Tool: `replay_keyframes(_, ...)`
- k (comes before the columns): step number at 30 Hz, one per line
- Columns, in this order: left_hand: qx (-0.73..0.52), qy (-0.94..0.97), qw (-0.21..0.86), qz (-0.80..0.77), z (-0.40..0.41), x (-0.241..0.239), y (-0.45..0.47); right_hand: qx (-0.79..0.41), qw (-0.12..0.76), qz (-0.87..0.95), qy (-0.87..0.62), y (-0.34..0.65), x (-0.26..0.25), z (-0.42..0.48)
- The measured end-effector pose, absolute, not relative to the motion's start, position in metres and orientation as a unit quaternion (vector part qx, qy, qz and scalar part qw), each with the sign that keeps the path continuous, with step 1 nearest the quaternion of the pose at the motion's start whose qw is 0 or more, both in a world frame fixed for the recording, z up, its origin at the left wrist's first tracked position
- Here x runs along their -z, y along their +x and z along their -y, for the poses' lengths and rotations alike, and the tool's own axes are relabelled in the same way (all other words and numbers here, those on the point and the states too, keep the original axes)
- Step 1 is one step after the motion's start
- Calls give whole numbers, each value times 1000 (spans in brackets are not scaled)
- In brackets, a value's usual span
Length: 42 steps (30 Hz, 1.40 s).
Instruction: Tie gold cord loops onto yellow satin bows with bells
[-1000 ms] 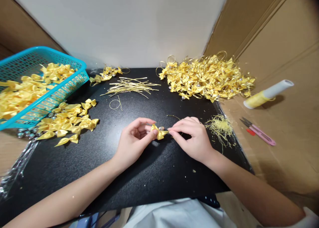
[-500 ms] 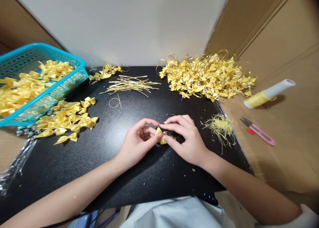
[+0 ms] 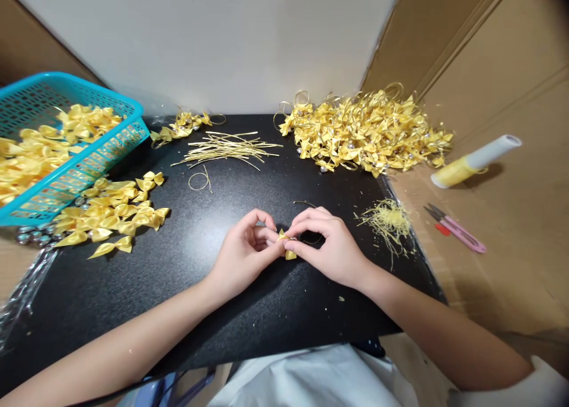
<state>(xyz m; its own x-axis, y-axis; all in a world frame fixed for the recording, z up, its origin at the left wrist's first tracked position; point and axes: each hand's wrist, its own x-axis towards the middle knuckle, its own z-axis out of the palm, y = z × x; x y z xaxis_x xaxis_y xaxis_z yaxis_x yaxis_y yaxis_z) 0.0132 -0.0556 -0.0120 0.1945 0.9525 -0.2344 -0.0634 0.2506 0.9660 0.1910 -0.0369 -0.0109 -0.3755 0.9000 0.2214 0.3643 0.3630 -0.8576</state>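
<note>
My left hand (image 3: pixel 246 250) and my right hand (image 3: pixel 331 247) meet over the middle of the black mat (image 3: pixel 213 288), both pinching one small yellow ribbon bow (image 3: pixel 287 244). The fingertips touch and hide most of the bow. A thin gold wire loop (image 3: pixel 311 223) curves out from behind my right hand's fingers.
A teal basket (image 3: pixel 66 158) of yellow ribbon pieces sits at the left, with loose bows (image 3: pixel 115 211) beside it. Cut gold wires (image 3: pixel 226 149) lie at the back, a big heap of finished bows (image 3: pixel 368 131) at back right. Yellow trimmings (image 3: pixel 389 220), pink snips (image 3: pixel 456 228) and a thread spool (image 3: pixel 473 161) lie right.
My hands have drawn closer together around the bow, so less of it shows. The view has shifted slightly.
</note>
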Motion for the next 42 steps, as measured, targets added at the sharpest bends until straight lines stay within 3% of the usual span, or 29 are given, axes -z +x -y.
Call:
replay_keyframes(5,-404,458,634,-475,56,13,13,-429,385,708,-408,189,14,35)
replay_keyframes(9,-400,450,644,-472,54,18,11,-531,489,571,-391,195,13,29)
replay_keyframes(14,-403,463,635,-469,52,18,10,-522,590,456,-414,221,1,16)
replay_keyframes(33,-362,467,671,-448,54,16,10,-611,540,405,-413,231,0,11)
replay_keyframes(42,-344,438,684,-471,56,15,11,-572,538,460,-415,237,-2,11)
